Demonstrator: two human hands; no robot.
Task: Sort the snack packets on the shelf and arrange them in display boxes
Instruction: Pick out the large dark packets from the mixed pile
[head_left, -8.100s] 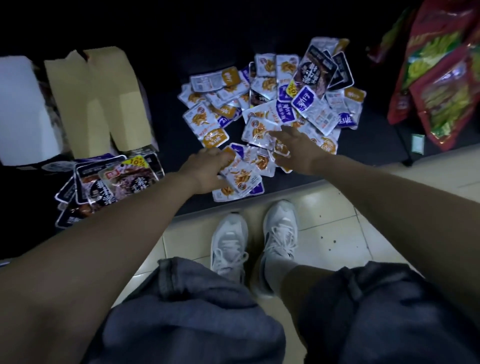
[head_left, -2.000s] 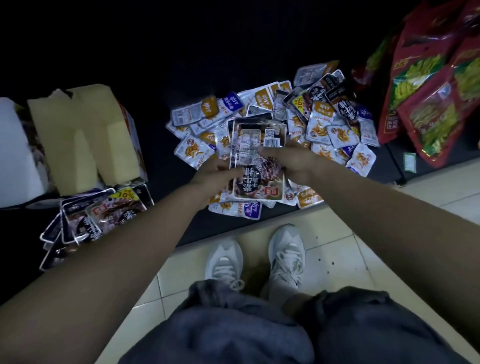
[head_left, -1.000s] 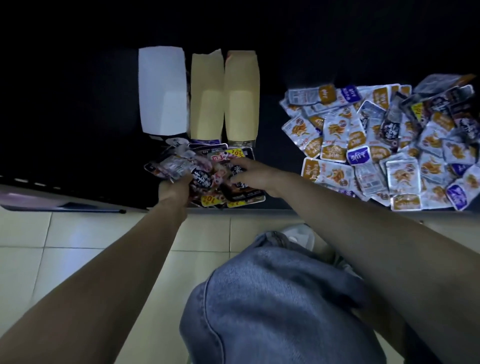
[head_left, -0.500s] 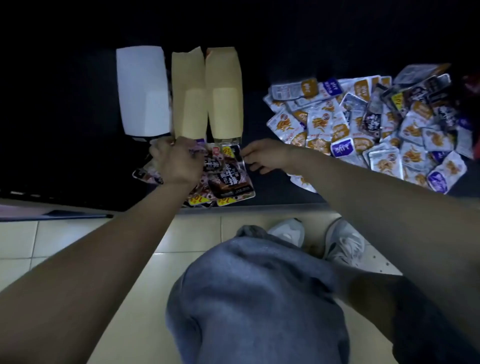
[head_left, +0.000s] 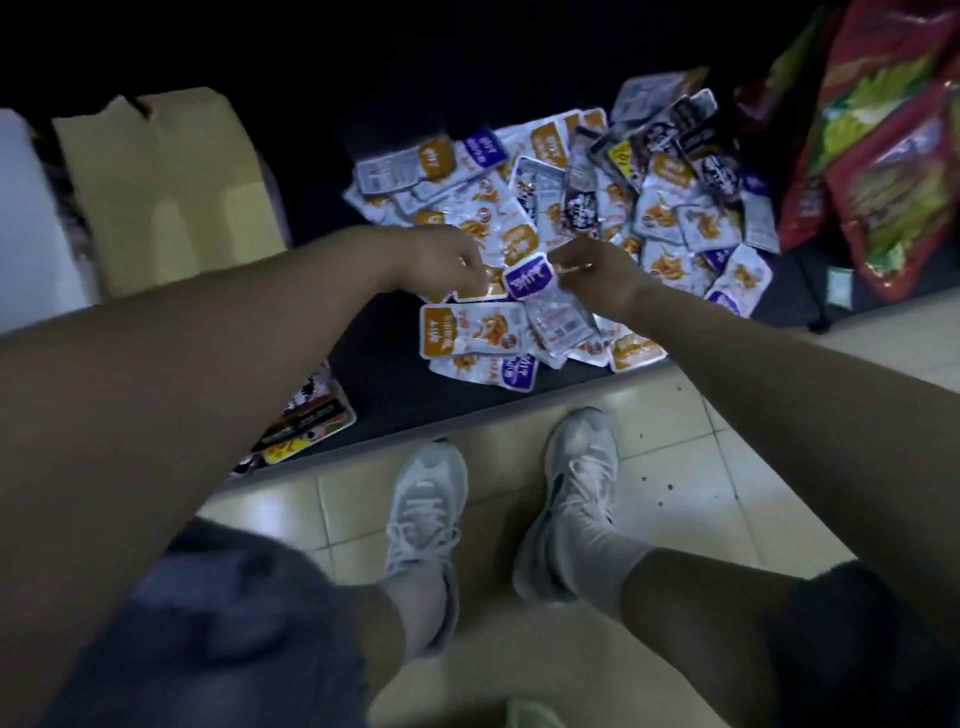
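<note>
Snack packets (head_left: 561, 218): heaped on shelf (head_left: 384, 364), right of display boxes (head_left: 161, 182). Our right hand (head_left: 597, 275) pinches a purple packet (head_left: 527, 275); left hand (head_left: 441, 260), curled, grip we cannot tell. Sorting step; next, we judge, boxing by kind.

Bare arms stretch forward, left hand (head_left: 447, 262) and right hand (head_left: 597, 278) close together, fingers curled, right pinching a packet (head_left: 525, 274)

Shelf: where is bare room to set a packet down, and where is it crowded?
Bare shelf lies between the cardboard boxes and the packet pile, down to the front edge. Crowded: the pile, right up to the red bags.
</note>
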